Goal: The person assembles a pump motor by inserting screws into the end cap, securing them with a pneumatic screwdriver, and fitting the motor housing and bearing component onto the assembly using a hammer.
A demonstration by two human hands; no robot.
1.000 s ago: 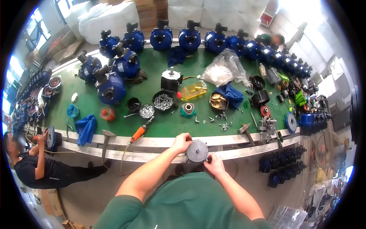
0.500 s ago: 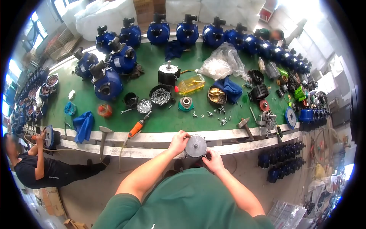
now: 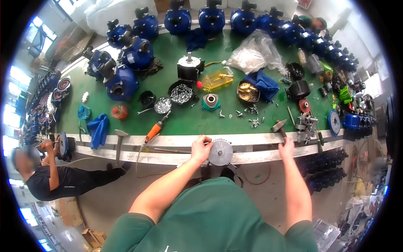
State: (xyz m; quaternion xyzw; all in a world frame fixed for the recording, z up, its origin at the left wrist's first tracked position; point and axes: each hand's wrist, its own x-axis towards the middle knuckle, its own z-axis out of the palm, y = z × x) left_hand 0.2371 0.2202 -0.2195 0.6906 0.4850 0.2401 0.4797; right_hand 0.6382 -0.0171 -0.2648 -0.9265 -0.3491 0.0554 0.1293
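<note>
My left hand [image 3: 201, 148] grips the left rim of a round grey metal motor part [image 3: 221, 153], a disc with a small centre hub, at the bench's front rail. Off to the right, my right hand [image 3: 287, 148] is closed around the handle end of a hammer [image 3: 279, 125], whose head rests on the bench edge. Behind the disc lie loose bolts [image 3: 255, 123] and a green flanged part [image 3: 210, 102]. An orange power driver [image 3: 153, 131] lies left of my left hand.
Blue motor housings [image 3: 211, 20] line the far side. Bowls of screws [image 3: 181, 93], a yellow liquid bottle [image 3: 217, 80] and a motor [image 3: 189, 67] stand mid-bench. Another hammer [image 3: 120, 133] overhangs the front edge. A co-worker [image 3: 54, 180] is at the left.
My right hand has let go of the disc's right side and moved right to the hammer handle. My left hand stays on the disc. The whole view has shifted slightly.
</note>
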